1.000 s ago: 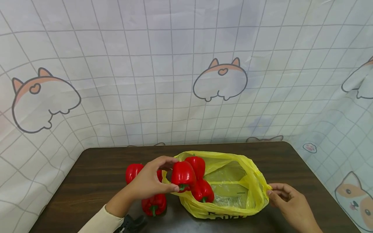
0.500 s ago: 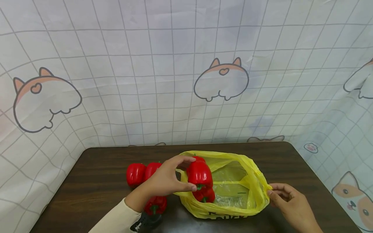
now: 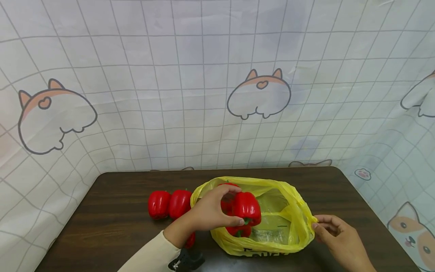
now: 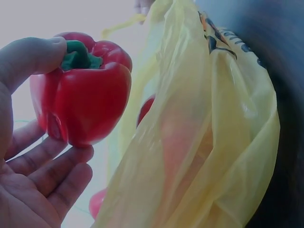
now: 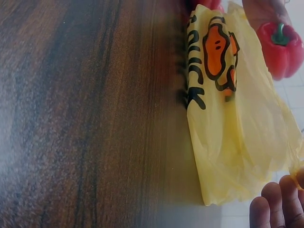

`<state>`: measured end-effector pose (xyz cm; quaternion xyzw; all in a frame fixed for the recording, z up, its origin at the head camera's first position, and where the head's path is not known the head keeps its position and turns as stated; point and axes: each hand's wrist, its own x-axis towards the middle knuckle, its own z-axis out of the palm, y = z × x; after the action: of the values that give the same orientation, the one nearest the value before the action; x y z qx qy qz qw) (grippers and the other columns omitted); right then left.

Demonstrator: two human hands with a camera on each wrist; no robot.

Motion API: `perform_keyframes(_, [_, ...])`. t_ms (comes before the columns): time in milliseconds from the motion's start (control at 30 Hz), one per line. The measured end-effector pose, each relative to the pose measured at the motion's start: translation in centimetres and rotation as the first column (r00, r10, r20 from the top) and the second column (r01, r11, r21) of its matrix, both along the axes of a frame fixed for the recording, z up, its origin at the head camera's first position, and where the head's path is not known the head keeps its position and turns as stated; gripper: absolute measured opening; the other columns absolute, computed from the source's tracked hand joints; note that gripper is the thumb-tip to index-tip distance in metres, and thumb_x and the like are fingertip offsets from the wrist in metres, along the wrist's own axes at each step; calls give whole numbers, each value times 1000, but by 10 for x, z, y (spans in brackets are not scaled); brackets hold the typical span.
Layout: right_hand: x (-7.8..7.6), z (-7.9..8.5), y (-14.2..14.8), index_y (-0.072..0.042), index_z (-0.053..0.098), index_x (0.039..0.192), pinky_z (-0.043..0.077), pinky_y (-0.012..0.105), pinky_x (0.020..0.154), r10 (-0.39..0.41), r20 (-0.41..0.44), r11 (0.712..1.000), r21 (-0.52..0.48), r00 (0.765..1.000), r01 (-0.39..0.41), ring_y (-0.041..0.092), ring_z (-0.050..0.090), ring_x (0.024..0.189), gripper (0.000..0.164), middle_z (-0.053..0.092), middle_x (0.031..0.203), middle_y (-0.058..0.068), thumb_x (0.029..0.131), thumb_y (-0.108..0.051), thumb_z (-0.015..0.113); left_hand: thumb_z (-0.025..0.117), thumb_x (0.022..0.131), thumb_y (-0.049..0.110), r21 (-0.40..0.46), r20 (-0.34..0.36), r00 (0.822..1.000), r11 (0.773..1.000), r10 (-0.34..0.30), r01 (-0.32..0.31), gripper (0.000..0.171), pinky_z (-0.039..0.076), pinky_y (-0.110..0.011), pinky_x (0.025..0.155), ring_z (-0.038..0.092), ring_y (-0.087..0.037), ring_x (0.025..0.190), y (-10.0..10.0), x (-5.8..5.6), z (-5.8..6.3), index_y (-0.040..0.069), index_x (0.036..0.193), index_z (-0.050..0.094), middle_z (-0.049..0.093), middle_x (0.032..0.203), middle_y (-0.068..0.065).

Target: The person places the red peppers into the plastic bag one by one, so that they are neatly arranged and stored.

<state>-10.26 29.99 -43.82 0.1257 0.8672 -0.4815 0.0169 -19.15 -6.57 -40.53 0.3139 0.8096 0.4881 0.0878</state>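
Note:
My left hand (image 3: 212, 211) holds a red bell pepper (image 3: 247, 208) over the open mouth of a yellow plastic bag (image 3: 299, 211). In the left wrist view the thumb lies by the green stem of this bell pepper (image 4: 90, 95), and the fingers support it from below. On the bag's right side my right hand (image 3: 341, 236) pinches the rim between thumb and fingers. Inside the bag, partly behind the left hand, are other red peppers (image 3: 239, 231). The right wrist view shows black lettering and an orange print on the bag (image 5: 218, 142).
Two red peppers (image 3: 159, 204) stand side by side on the dark wooden table (image 3: 112, 219), left of the bag. Another red pepper (image 3: 191, 240) is mostly hidden behind the left forearm. A white gridded cloth (image 3: 190, 87) with cartoon animals hangs behind the table.
My left hand has carried the bell pepper rightward, from the bag's left rim to above its opening. My right hand stays at the rim.

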Motion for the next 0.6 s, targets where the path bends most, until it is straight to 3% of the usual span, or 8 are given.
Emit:
perform_keyframes(433, [-1, -1, 0, -4, 61, 133, 59, 33, 75, -3, 12, 1000, 8, 1000, 3, 20, 70, 90, 61, 73, 109, 5, 94, -50, 71, 87, 81, 35, 36, 51, 998, 999, -33, 31, 70, 58, -38, 89, 58, -10, 115, 19, -4, -6, 20, 140, 54, 59, 127, 10])
perform_keyframes(600, [-1, -2, 0, -4, 61, 133, 59, 33, 75, 1, 10, 1000, 8, 1000, -1, 21, 70, 90, 60, 73, 110, 5, 94, -50, 71, 88, 80, 33, 56, 72, 995, 997, -64, 60, 71, 59, -31, 83, 59, -10, 114, 25, -5, -10, 18, 140, 53, 59, 128, 9])
